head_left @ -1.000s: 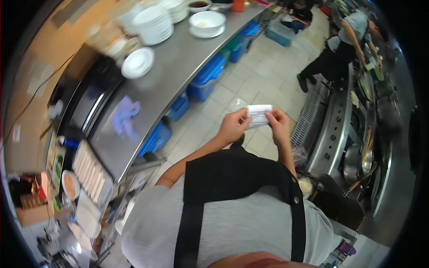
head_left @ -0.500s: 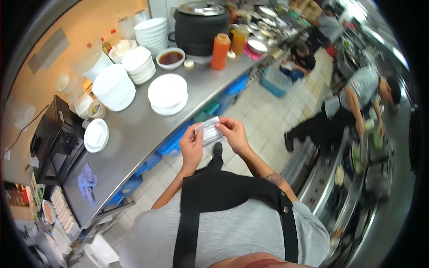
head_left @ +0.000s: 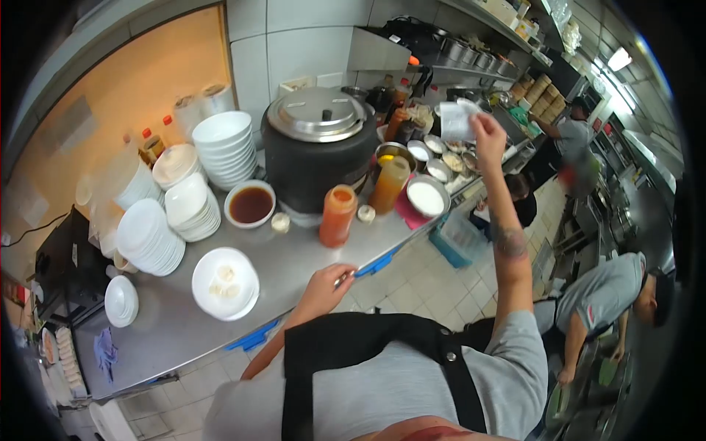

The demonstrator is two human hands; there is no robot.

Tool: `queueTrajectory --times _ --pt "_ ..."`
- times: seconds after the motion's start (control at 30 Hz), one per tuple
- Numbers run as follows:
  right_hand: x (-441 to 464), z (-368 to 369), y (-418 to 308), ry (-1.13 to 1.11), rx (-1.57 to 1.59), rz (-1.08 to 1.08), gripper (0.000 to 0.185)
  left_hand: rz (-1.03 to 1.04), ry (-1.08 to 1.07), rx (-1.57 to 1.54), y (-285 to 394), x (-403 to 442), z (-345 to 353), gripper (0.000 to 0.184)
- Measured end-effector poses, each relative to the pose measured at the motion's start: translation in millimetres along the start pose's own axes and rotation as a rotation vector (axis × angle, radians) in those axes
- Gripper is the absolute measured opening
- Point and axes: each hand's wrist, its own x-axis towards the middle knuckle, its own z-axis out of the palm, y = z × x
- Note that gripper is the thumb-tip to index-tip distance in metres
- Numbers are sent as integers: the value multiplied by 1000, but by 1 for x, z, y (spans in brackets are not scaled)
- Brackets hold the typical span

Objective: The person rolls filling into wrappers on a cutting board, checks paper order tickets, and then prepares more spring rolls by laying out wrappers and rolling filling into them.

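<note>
My right hand (head_left: 487, 137) is raised at the end of a stretched arm, its fingers pinching a white paper slip (head_left: 456, 121) above the far end of the counter. Closed and lower, my left hand (head_left: 326, 288) hovers by the counter's front edge. A small, shiny, dark-tipped thing pokes out of its fingers, too small to name. Nearest to that hand stand an orange-red squeeze bottle (head_left: 339, 217) and a white plate (head_left: 208, 298) bearing several pale pieces. Beneath the slip lie several bowls of ingredients, among them a bowl of white contents (head_left: 426, 197).
A black pot with a steel lid (head_left: 323, 114) stands at the back, beside a bowl of dark sauce (head_left: 250, 203). Stacked white bowls (head_left: 223, 147) and plates (head_left: 151, 235) line the left. A co-worker (head_left: 599, 301) bends over the right-hand counter; two other people are farther down the aisle.
Both hands held the slip before; my left hand has let go and dropped back left. My right hand has carried the slip up and to the right. The view has tilted upward.
</note>
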Motion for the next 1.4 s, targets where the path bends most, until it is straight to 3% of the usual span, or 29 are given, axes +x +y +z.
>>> queueTrajectory --times 0.07,0.13,0.2,0.3,0.43,0.5,0.57,0.67,0.7,0.8,1.0,1.07,1.1,1.13,1.27,1.4 --pt "92 5 22 85 -8 -164 21 -27 84 106 -19 11 10 20" --pt "184 17 47 164 104 -255 20 -238 228 136 -32 12 23 21" --pt "269 31 67 201 259 -305 22 -324 383 143 -67 2 40 20" --pt "376 59 94 252 574 -227 20 -442 664 209 -90 -17 74 20" --pt "475 89 144 297 614 -83 23 -753 944 209 -52 -8 123 19" --pt "498 96 165 262 578 34 22 -797 975 250 -56 -3 150 18" --pt "513 102 180 279 576 147 22 -829 977 250 -52 3 171 17" --pt "535 104 197 235 811 39 26 -856 939 223 -40 14 191 17" --pt "534 94 190 186 713 121 25 -873 929 233 -29 21 192 16" --pt "536 99 173 107 899 73 24 -906 951 297 -5 36 193 16" --pt "526 121 165 533 336 -158 35 -903 948 406 15 35 200 16" --pt "530 130 172 601 276 -300 25 -933 906 457 15 19 207 16" --pt "527 128 169 612 121 -351 20 -882 910 507 12 8 213 18" --pt "523 131 162 619 153 -247 22 -849 924 562 10 -5 216 19" --pt "478 171 132 539 127 -339 19 -1025 1081 433 39 -52 220 22" --pt "370 223 63 494 245 -509 19 -1173 1166 427 48 -134 222 19"
